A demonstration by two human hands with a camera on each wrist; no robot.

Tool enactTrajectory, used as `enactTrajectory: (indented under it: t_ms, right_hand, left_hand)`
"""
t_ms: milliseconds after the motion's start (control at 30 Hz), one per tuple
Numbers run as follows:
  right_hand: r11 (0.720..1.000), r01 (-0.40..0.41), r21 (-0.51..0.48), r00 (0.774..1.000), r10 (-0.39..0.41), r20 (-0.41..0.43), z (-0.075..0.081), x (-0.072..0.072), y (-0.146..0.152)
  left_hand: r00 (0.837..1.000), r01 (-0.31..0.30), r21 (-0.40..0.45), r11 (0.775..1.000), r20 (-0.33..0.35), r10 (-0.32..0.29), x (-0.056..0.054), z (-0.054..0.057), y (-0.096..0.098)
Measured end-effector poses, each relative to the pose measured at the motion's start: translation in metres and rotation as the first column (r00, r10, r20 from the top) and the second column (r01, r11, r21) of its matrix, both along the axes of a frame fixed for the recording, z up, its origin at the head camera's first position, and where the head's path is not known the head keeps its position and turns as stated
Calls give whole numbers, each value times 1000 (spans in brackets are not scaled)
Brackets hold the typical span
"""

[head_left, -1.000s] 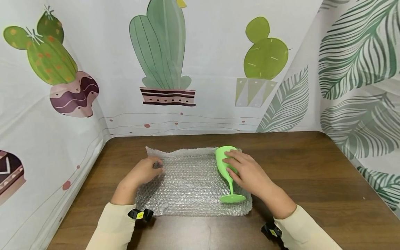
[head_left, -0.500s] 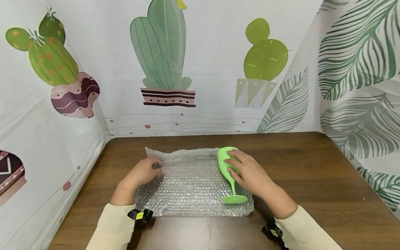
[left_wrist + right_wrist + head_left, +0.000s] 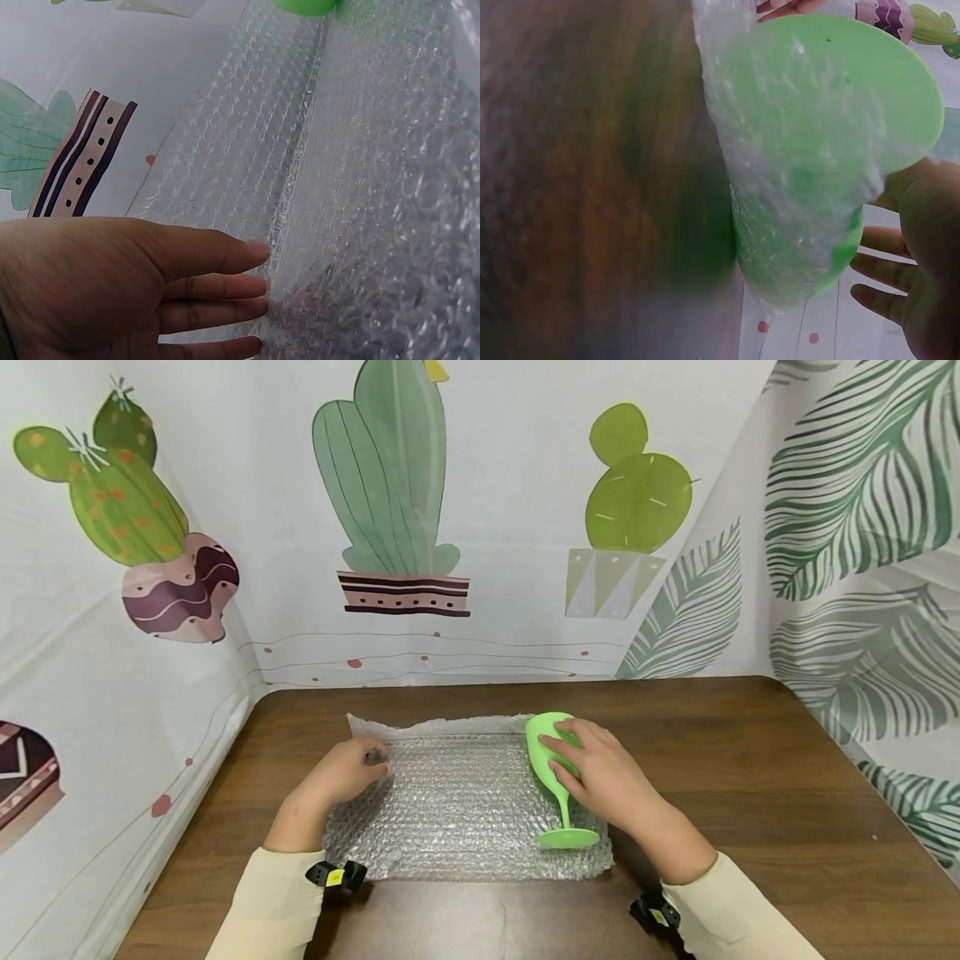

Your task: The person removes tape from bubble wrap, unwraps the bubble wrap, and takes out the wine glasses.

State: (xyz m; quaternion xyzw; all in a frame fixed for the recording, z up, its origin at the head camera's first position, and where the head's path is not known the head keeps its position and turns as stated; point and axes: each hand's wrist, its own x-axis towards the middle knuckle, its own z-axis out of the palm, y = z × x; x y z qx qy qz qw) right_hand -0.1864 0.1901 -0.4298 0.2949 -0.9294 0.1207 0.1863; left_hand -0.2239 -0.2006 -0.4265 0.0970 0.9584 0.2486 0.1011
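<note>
A bright green plastic goblet (image 3: pixel 566 793) lies on its side on the right part of a bubble wrap sheet or bag (image 3: pixel 457 802), its foot toward the person. My right hand (image 3: pixel 607 772) rests over the goblet's bowl with its fingers spread and lightly bent. Seen from the right wrist, the foot (image 3: pixel 900 90) faces the camera, partly behind a raised flap of wrap (image 3: pixel 795 172). On the left, my left hand (image 3: pixel 345 770) touches the wrap. Its fairly straight fingers (image 3: pixel 217 309) and thumb reach to a seam in the left wrist view.
A brown wooden table (image 3: pixel 742 793) with rounded far corners carries everything. Behind and beside it hangs a white cloth (image 3: pixel 517 485) printed with cacti and leaves. Black wrist cameras (image 3: pixel 337 874) sit at both cream sleeves (image 3: pixel 262 902).
The goblet has shifted slightly to the right over the wrap, the right hand moving with it. The wrap's right edge has also edged right. My left hand has stayed in place.
</note>
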Motion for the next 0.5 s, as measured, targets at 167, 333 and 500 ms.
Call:
enactTrajectory:
  t_ms: [167, 333, 500]
  right_hand:
    - [1000, 12, -16, 1000, -12, -4, 0, 0, 0]
    - [999, 35, -28, 999, -34, 18, 0, 0, -1]
    - [998, 47, -32, 998, -46, 33, 1, -1, 0]
  left_hand:
    - [1000, 1, -1, 1000, -6, -1, 0, 1, 0]
    - [1000, -1, 0, 1000, 0, 1, 0, 0, 0]
    - [1000, -2, -2, 1000, 8, 2, -1, 0, 0]
